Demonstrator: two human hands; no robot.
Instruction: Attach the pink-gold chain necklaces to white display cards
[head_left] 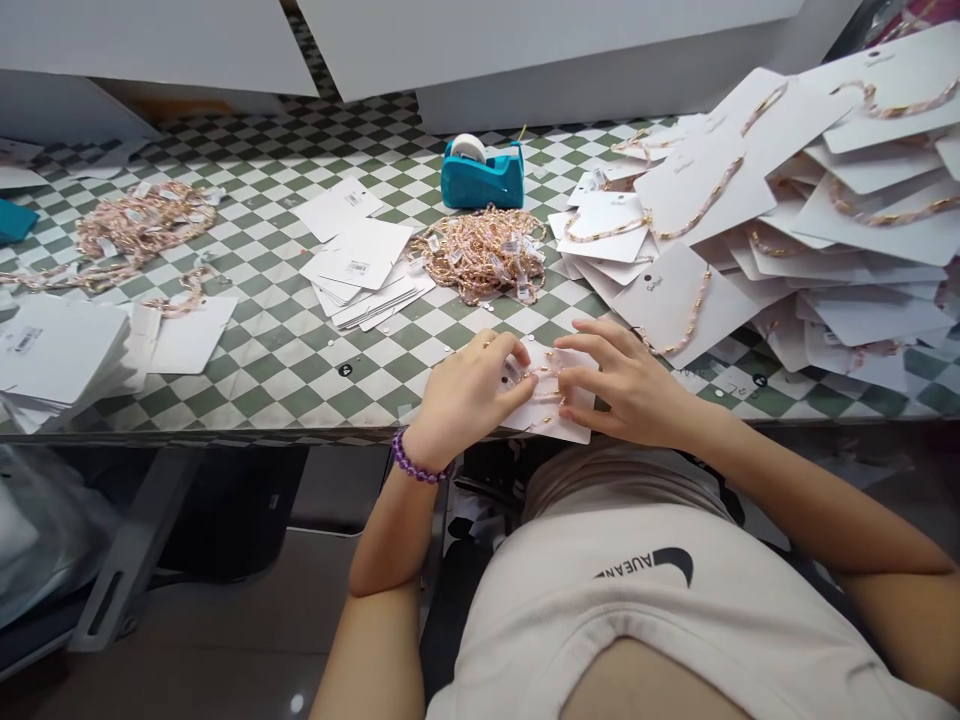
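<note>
A beaded necklace (546, 398) in pink and gold lies across a white card (566, 428) at the table's front edge. My left hand (474, 388), wearing a purple bead bracelet (420, 462), is closed at the card's left side, with thumb and forefinger on the necklace. Over the card's right side, my right hand (622, 385) has its fingers bent and apart, their tips touching the card and beads. A small clear tag shows beside the left fingers. Part of the card is hidden under both hands.
Behind the hands lie a heap of bead necklaces (480, 250) and a blue tape dispenser (482, 180). Blank cards (364, 255) are stacked left of it. Cards with necklaces (694, 300) pile up at right. Another necklace heap (146, 220) and card stack (56, 345) sit far left.
</note>
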